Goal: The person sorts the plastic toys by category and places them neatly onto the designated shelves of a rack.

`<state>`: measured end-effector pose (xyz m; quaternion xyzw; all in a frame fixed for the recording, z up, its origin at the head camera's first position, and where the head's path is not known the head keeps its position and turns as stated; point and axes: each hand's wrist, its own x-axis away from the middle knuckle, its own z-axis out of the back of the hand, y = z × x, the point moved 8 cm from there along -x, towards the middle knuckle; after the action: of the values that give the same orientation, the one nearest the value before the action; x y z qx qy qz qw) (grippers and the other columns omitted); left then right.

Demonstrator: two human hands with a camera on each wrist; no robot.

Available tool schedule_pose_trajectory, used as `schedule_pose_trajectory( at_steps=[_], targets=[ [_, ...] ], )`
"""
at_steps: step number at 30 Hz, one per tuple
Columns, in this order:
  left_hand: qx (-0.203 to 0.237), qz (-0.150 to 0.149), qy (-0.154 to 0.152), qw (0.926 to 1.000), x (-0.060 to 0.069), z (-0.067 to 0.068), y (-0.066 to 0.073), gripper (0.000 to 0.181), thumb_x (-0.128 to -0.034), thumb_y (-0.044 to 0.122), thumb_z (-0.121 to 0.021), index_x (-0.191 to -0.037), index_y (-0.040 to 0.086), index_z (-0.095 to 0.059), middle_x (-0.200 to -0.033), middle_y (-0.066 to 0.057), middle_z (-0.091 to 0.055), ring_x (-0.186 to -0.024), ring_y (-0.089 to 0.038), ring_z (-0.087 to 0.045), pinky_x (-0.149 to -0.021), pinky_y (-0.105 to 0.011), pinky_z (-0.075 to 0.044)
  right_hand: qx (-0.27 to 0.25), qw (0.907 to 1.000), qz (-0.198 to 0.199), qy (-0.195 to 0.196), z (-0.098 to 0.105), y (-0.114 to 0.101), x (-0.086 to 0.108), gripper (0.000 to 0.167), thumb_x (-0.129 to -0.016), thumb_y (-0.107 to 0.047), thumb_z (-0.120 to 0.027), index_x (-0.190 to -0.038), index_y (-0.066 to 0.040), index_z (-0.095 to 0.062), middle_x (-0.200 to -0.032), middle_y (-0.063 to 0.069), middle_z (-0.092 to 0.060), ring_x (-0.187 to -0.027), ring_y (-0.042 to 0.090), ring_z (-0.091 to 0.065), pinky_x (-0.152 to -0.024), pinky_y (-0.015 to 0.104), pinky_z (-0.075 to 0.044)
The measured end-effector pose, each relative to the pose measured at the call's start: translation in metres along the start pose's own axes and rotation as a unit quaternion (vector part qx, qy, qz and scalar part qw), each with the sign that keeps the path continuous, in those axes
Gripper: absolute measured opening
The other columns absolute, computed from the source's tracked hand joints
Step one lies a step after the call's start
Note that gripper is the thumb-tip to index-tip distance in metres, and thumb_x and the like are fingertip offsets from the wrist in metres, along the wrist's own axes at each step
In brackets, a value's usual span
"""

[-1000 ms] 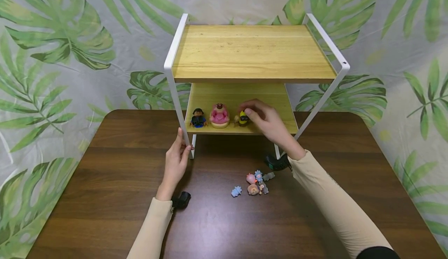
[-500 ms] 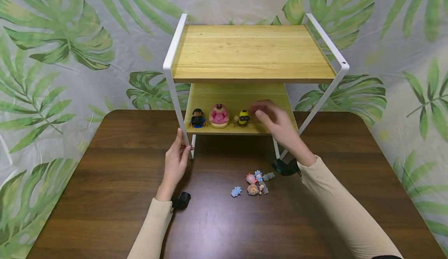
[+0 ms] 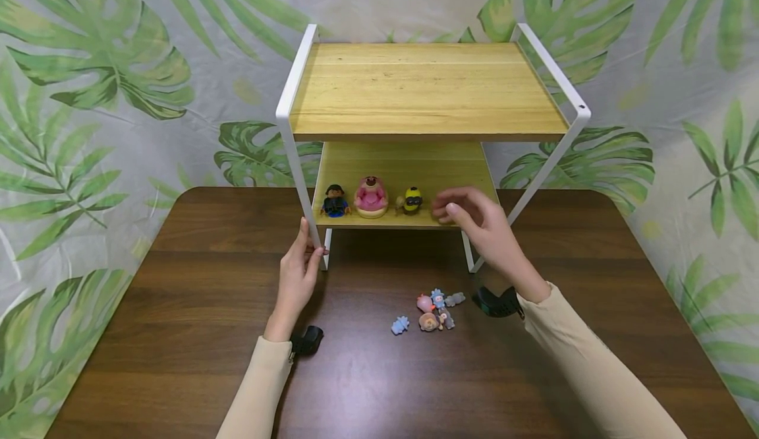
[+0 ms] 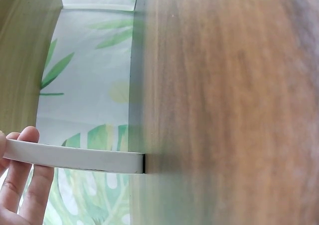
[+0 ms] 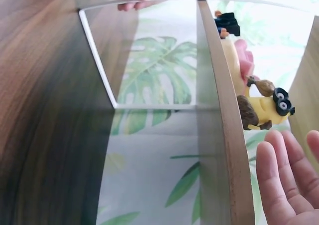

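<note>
My left hand (image 3: pixel 298 274) grips the white front left leg (image 4: pixel 84 157) of a two-tier shelf, fingers behind it and thumb in front. My right hand (image 3: pixel 477 225) is just right of a yellow minion figure (image 3: pixel 412 200) with dark goggles, apart from it and holding nothing. In the right wrist view its fingers (image 5: pixel 289 170) are loosely extended beside the minion (image 5: pixel 266 108). The minion stands upright on the lower board (image 3: pixel 409 162). Left of it are a pink bear figure (image 3: pixel 371 198) on a cream round base and a dark-haired figure (image 3: pixel 335 202) in black and blue.
Several small figures (image 3: pixel 428 322) lie clustered on the brown wooden table (image 3: pixel 207 333) before the shelf, with a light blue one (image 3: pixel 400 325) apart at left. The upper board (image 3: pixel 427 89) overhangs the lower one. A leaf-print cloth (image 3: pixel 118 63) hangs behind.
My right hand has let go of the minion and drawn away to the right. The minion stays standing on the lower board. My left hand keeps its grip on the leg.
</note>
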<state>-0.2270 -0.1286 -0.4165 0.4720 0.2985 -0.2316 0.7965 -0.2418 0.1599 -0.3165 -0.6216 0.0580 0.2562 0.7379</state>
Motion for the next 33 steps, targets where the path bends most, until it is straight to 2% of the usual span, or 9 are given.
schedule_pose_trajectory(
  at_steps=[7, 12, 18, 25, 33],
  targets=[
    [0.000, 0.000, -0.001, 1.0000, 0.000, 0.000, 0.000, 0.092, -0.0913, -0.009, -0.056, -0.151, 0.044, -0.013, -0.085, -0.019, -0.057, -0.075, -0.029, -0.063, -0.062, -0.042, -0.055, -0.006, 0.9995, 0.028, -0.011, -0.006, -0.002, 0.010, 0.021, -0.098, 0.004, -0.047, -0.115, 0.012, -0.056, -0.106, 0.026, -0.061, -0.091, 0.022, -0.064, -0.079, 0.031, -0.053],
    [-0.001, -0.004, 0.001, 1.0000, 0.001, 0.000, 0.000, 0.089, -0.0922, -0.008, -0.055, -0.152, 0.043, -0.014, -0.085, -0.020, -0.057, -0.075, -0.028, -0.063, -0.063, -0.038, -0.055, -0.004, 0.9985, 0.042, -0.035, -0.012, 0.001, 0.022, 0.021, -0.097, 0.007, -0.047, -0.115, 0.012, -0.056, -0.106, 0.026, -0.060, -0.091, 0.024, -0.064, -0.078, 0.032, -0.054],
    [-0.002, -0.004, 0.002, 1.0000, 0.001, 0.000, 0.000, 0.091, -0.0913, -0.009, -0.056, -0.152, 0.043, -0.014, -0.084, -0.019, -0.057, -0.075, -0.028, -0.063, -0.063, -0.036, -0.055, 0.004, 0.9974, 0.023, -0.068, -0.021, 0.011, 0.036, 0.020, -0.096, 0.006, -0.051, -0.115, 0.008, -0.057, -0.108, 0.022, -0.063, -0.095, 0.022, -0.064, -0.082, 0.033, -0.053],
    [-0.014, -0.004, 0.003, 0.9999, 0.001, 0.000, 0.000, 0.095, -0.0892, -0.012, -0.058, -0.152, 0.043, -0.013, -0.085, -0.018, -0.058, -0.075, -0.028, -0.064, -0.063, -0.039, -0.055, 0.013, 0.9961, 0.011, -0.086, -0.028, 0.022, 0.048, 0.021, -0.092, 0.010, -0.055, -0.113, 0.008, -0.058, -0.106, 0.022, -0.063, -0.095, 0.023, -0.064, -0.083, 0.032, -0.053],
    [-0.009, -0.007, 0.004, 0.9999, 0.001, 0.000, 0.001, 0.090, -0.0915, -0.008, -0.057, -0.152, 0.041, -0.014, -0.085, -0.019, -0.058, -0.075, -0.028, -0.064, -0.063, -0.039, -0.055, 0.035, 0.9937, 0.005, -0.106, -0.036, 0.036, 0.059, 0.022, -0.092, 0.009, -0.055, -0.113, 0.006, -0.060, -0.104, 0.018, -0.065, -0.092, 0.029, -0.065, -0.082, 0.028, -0.052]
  ],
)
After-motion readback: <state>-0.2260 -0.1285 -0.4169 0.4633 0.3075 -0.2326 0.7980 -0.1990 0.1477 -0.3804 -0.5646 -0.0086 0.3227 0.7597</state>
